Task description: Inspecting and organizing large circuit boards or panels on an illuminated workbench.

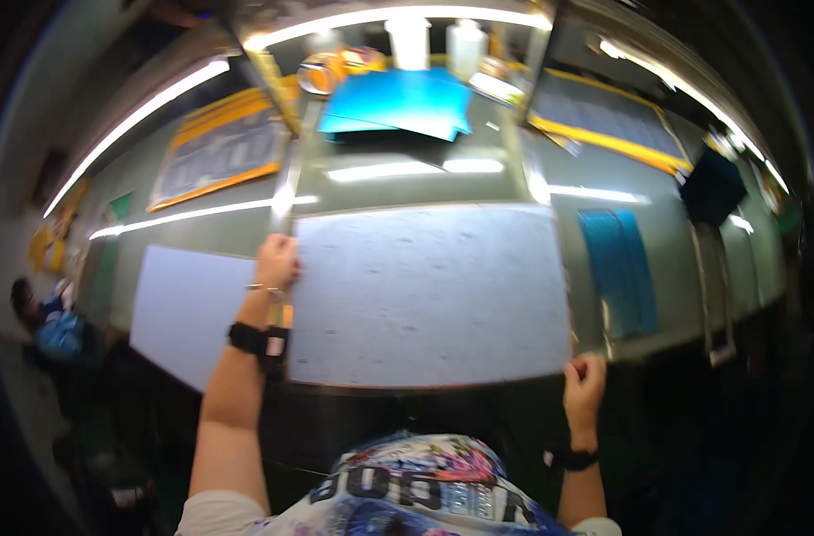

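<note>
A large pale grey-white sheet [429, 299] with small dark marks across it lies in front of me, its near edge at the table's front. My left hand [277, 261] grips its left edge toward the far corner, fingers closed. At the near right corner my right hand [587, 375] pinches the sheet between thumb and fingers. To the left, partly hidden behind my left forearm, rests a second plain pale sheet [188, 304]. Each wrist wears a dark band.
Blue sheets [398, 100] are stacked at the back, near white containers [409, 45] and a tape roll [319, 76]. Translucent blue strips [619, 272] lie to the right. Yellow-edged panels [219, 152] stand at both sides. A dark box-like object [712, 186] is far right. Another person [57, 326] sits far left.
</note>
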The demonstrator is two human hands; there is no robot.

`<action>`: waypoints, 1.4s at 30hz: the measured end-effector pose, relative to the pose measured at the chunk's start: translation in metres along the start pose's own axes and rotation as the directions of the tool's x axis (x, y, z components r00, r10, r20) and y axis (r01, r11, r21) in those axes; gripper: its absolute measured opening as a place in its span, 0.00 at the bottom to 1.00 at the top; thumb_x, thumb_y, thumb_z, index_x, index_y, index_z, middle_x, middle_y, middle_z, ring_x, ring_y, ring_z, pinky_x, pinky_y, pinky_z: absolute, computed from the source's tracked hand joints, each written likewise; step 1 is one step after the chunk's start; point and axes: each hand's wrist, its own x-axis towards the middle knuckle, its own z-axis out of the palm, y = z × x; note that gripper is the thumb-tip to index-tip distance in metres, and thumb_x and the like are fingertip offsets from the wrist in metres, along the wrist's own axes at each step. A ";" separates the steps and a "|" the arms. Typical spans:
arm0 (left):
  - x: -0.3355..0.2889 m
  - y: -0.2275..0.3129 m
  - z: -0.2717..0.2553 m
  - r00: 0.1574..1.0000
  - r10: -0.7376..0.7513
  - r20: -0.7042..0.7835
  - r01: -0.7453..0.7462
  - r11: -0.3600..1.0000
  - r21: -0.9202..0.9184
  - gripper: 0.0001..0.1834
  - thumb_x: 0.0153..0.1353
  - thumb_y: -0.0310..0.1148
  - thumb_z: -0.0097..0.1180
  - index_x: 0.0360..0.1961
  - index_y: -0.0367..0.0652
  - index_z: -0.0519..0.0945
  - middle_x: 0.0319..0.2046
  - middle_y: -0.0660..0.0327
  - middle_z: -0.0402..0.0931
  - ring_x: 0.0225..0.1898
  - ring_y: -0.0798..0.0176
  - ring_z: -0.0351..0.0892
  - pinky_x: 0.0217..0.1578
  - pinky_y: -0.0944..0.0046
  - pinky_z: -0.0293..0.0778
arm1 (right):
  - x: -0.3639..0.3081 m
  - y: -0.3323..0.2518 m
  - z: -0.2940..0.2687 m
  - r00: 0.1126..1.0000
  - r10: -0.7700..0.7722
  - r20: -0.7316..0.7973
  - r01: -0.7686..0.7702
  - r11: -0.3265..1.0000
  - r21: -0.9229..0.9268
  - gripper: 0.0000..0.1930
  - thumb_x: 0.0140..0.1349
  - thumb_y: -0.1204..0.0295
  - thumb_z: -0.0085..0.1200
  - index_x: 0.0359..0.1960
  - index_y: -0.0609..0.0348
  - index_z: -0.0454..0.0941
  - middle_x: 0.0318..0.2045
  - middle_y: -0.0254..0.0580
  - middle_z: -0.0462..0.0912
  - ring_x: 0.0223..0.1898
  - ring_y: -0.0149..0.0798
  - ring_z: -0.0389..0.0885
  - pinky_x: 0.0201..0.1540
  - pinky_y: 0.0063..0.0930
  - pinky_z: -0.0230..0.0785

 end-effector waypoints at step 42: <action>0.000 -0.006 0.022 0.781 0.563 0.270 -0.472 0.248 0.846 0.21 0.63 0.40 0.43 0.58 0.53 0.68 0.63 0.68 0.59 0.68 0.56 0.45 0.60 0.36 0.47 | 0.209 -0.013 0.060 0.789 -0.419 0.449 0.609 0.628 -0.485 0.27 0.56 0.64 0.51 0.58 0.57 0.65 0.60 0.42 0.65 0.63 0.55 0.55 0.60 0.47 0.51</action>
